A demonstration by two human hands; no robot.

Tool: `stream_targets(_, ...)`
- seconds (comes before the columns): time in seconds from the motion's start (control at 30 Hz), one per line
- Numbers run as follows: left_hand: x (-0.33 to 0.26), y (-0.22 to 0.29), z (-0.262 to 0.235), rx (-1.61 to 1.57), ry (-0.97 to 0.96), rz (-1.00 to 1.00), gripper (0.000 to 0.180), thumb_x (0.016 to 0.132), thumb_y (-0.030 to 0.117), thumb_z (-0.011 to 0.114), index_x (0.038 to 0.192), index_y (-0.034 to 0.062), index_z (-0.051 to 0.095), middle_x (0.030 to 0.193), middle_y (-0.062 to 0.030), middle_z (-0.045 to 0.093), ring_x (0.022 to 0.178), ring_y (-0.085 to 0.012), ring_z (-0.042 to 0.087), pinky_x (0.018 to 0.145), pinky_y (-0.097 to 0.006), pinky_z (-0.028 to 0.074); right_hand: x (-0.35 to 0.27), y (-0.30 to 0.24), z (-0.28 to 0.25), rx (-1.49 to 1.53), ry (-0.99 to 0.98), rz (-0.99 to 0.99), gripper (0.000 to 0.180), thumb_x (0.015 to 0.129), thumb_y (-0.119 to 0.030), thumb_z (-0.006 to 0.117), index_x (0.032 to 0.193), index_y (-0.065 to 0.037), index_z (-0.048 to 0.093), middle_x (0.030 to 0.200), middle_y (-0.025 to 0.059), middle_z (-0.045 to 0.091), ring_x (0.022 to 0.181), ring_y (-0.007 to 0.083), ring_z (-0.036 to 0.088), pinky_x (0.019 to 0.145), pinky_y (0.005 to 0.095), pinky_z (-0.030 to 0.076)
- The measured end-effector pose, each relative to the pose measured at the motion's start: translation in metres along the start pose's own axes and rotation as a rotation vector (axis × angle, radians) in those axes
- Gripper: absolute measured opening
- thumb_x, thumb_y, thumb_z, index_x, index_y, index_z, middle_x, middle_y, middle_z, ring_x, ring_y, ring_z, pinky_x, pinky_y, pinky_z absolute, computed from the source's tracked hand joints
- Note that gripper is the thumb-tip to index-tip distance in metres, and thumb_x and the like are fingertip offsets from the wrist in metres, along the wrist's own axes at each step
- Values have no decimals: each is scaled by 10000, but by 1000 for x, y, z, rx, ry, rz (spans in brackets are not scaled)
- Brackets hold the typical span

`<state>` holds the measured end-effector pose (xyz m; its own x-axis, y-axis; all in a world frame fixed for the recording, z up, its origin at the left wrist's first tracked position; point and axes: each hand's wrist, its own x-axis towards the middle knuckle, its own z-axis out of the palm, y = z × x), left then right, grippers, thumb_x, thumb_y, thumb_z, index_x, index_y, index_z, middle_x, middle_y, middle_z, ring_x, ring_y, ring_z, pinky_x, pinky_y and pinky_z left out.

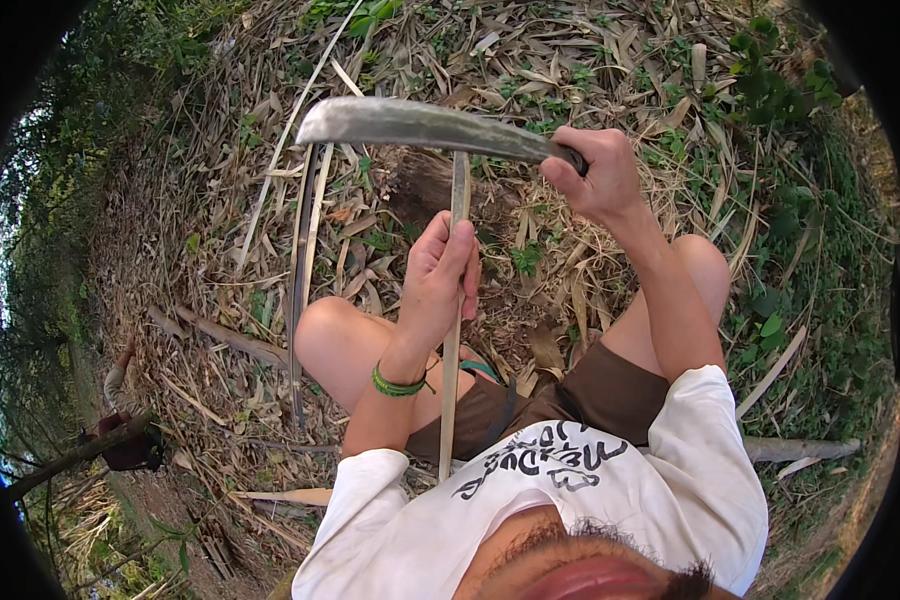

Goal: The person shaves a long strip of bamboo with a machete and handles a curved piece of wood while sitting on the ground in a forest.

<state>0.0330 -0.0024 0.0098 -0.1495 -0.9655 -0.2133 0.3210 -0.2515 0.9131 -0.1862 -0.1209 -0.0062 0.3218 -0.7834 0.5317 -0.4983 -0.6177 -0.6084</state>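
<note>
My right hand (602,172) is closed around the dark handle of a machete (420,122). Its long, slightly curved metal blade points left and lies level across the view, beyond my knees. Between my knees, my left hand (442,268) grips a narrow bamboo strip (451,375) with the thumb along it. The strip runs from near my shirt out to the blade, where its far end passes beneath or meets the edge; I cannot tell whether they touch. A rough brown piece of log (405,185) lies on the ground under the far end.
Long split bamboo strips (303,250) lie left of my knee, and a thin pale strip (275,160) extends farther out. A branch (240,342) rests at left, a pole (800,450) at right. Another person (130,440) is at far left. Dry leaves (530,60) cover the ground.
</note>
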Motion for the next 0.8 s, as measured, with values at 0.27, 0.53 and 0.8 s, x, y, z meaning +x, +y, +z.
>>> stream_targets(0.27, 1, -9, -6, 217, 57, -81, 369, 1080, 313, 478, 822, 57, 544, 567, -16, 499, 372, -92, 437, 349, -221, 343, -14, -38, 30, -25, -119, -105, 733, 839, -741, 604, 603, -56, 498, 504, 90, 457, 455, 311, 524, 443, 420, 406)
stream_targets(0.53, -3, 2, 12, 87, -42, -4, 296, 1096, 348, 430, 960, 90, 480, 559, -14, 449, 357, -83, 388, 336, -202, 321, -10, -1, 22, -18, -34, -47, 729, 875, -724, 575, 658, -29, 555, 539, 125, 478, 477, 321, 537, 466, 409, 409)
stream_targets(0.8, 3, -4, 3, 70, 0, -32, 360, 1101, 374, 402, 918, 76, 490, 558, -14, 406, 352, -86, 332, 325, -212, 294, -13, -26, 26, 14, -88, -148, 750, 833, -764, 585, 624, -49, 501, 521, 94, 446, 459, 317, 515, 437, 410, 388)
